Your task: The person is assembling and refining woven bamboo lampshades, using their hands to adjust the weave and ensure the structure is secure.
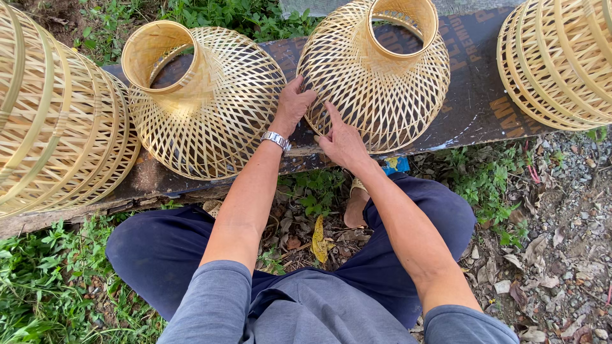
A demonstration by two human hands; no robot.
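We only get bits of the outer pieces: the big basket far out past our left hand is cut off by the frame edge, and so is the one well off beyond our right hand. The board under everything has print we can't make out, mostly covered by weaving. Below our wrists one foot peeks out between our knees, half hidden by the right forearm.

Our left hand lies flat and open against the near-left rim of the shade, fingers spread over the lattice, not gripping. Our right hand sits just beside it, loosely open, forefinger stretched up onto the weave at the bottom edge; the other fingers curl under and we can't tell what they're touching. The shade lies right ahead of both hands, neck pointing away. A second shade sits just left of our left hand, close to the wrist.
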